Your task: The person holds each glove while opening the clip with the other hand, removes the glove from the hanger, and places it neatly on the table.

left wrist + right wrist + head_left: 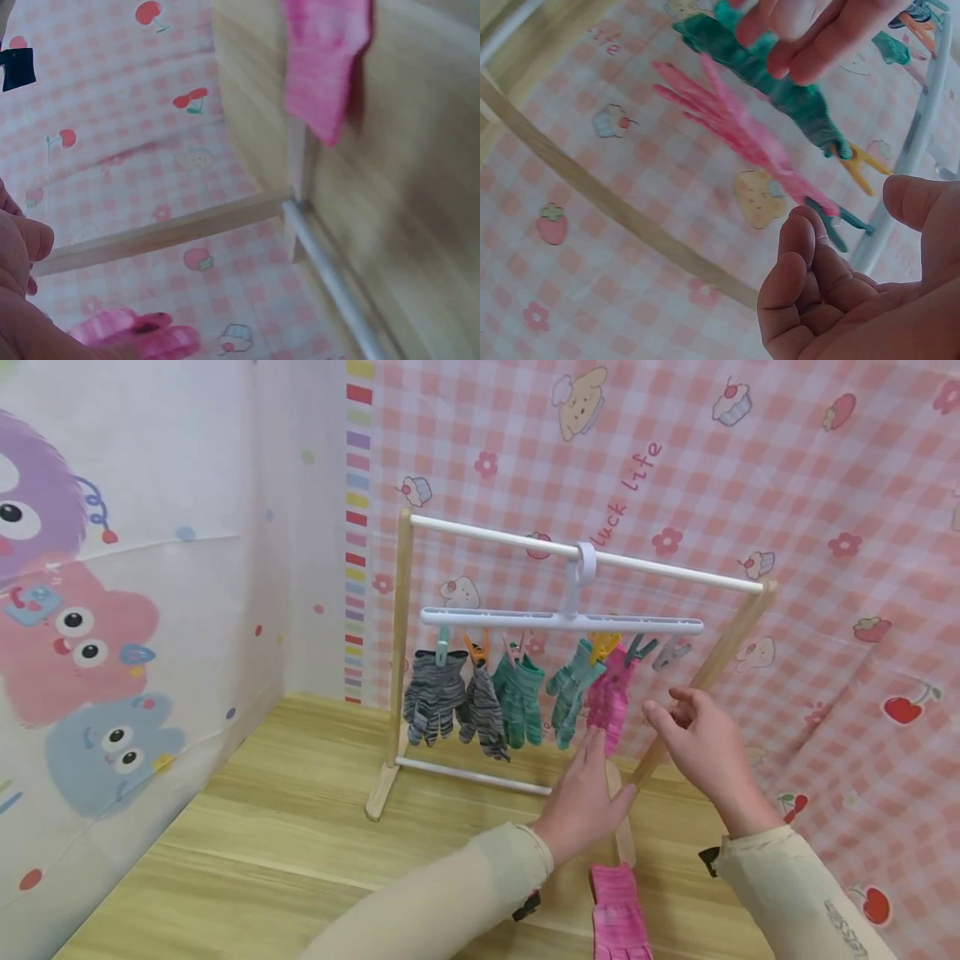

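A pink glove (613,685) hangs from a dark teal clip (826,223) on the white hanger (510,619). Just below and in front of it is my left hand (581,806), fingers extended and holding nothing; whether they touch the glove I cannot tell. My right hand (708,747) is raised to the right of that glove, below a grey clip (670,653). Its fingers are loosely bent with nothing between them, as the right wrist view shows. A second pink glove (618,914) lies on the table beneath my forearms.
Two green gloves (519,702) and two grey striped gloves (435,693) hang from clips farther left. The hanger hooks over the top rail (487,534) of a wooden rack, whose right post (720,652) stands close behind my right hand. A checked cloth (847,635) covers the wall behind.
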Demonstrator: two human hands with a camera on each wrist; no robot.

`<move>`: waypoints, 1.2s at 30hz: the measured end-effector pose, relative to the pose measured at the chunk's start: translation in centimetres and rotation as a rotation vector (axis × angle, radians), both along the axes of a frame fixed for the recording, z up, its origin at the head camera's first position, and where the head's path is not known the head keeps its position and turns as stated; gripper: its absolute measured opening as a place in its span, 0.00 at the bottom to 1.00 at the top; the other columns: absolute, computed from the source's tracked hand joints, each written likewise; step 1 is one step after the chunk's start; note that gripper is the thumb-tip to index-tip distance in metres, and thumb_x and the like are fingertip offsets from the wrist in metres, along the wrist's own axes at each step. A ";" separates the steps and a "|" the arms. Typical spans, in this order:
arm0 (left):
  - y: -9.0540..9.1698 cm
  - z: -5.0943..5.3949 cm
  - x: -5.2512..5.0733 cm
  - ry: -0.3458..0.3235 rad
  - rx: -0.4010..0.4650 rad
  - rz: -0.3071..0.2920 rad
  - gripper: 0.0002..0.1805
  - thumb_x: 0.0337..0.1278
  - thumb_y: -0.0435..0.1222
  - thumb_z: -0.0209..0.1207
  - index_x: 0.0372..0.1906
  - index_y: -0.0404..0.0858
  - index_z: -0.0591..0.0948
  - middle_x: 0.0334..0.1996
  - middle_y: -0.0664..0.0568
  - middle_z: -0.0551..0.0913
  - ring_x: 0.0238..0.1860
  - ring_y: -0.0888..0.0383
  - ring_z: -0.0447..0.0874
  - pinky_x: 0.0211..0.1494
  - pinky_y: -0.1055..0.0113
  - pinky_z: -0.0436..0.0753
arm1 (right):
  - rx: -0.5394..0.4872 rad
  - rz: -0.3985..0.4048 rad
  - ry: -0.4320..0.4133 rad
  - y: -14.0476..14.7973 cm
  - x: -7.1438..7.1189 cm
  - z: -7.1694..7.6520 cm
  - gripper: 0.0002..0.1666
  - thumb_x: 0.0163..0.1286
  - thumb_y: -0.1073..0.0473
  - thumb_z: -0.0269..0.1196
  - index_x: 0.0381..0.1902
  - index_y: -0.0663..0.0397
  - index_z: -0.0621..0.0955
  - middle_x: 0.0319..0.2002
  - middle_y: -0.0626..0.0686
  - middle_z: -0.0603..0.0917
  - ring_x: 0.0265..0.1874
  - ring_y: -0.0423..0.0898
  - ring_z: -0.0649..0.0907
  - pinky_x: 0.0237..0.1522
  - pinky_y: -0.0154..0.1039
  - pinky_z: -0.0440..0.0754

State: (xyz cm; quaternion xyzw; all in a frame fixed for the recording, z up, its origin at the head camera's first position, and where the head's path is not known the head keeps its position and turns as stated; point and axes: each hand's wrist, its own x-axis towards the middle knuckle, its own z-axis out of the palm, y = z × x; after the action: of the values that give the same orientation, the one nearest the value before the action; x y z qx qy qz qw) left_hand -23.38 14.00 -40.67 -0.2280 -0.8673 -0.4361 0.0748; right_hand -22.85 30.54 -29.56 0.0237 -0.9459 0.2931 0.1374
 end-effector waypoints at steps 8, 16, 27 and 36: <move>1.2 1.8 -1.2 -0.037 0.040 0.051 0.49 0.74 0.49 0.62 0.86 0.33 0.51 0.88 0.40 0.51 0.87 0.49 0.54 0.82 0.56 0.71 | 0.010 -0.006 0.047 -1.4 -1.1 2.2 0.50 0.80 0.29 0.54 0.80 0.63 0.66 0.58 0.69 0.87 0.50 0.62 0.89 0.49 0.60 0.87; 1.3 2.1 -1.9 -0.049 0.025 0.091 0.49 0.73 0.49 0.63 0.86 0.35 0.52 0.87 0.43 0.54 0.87 0.48 0.55 0.84 0.56 0.68 | -0.003 -0.024 0.009 -2.0 -2.3 3.1 0.53 0.80 0.27 0.53 0.82 0.63 0.62 0.61 0.67 0.86 0.49 0.61 0.90 0.56 0.63 0.85; 1.3 2.4 -2.1 -0.052 0.010 0.095 0.49 0.73 0.49 0.64 0.85 0.34 0.53 0.86 0.42 0.57 0.85 0.49 0.60 0.83 0.58 0.70 | 0.002 -0.056 -0.027 -2.0 -3.9 3.6 0.54 0.79 0.27 0.53 0.83 0.63 0.60 0.64 0.70 0.83 0.51 0.65 0.89 0.60 0.66 0.83; 1.2 2.3 -2.5 -0.045 -0.014 0.105 0.49 0.73 0.50 0.64 0.85 0.33 0.53 0.85 0.41 0.59 0.85 0.48 0.60 0.83 0.59 0.68 | 0.024 -0.082 0.030 -2.4 -5.6 3.6 0.50 0.80 0.29 0.54 0.80 0.64 0.67 0.56 0.67 0.87 0.49 0.62 0.88 0.48 0.55 0.87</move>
State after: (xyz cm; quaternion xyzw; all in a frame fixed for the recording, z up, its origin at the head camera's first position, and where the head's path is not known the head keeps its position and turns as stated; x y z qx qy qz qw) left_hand -25.88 15.23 -38.34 -0.1727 -0.8825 -0.4307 0.0764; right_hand -28.41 28.10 -25.98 -0.0090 -0.9473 0.2755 0.1631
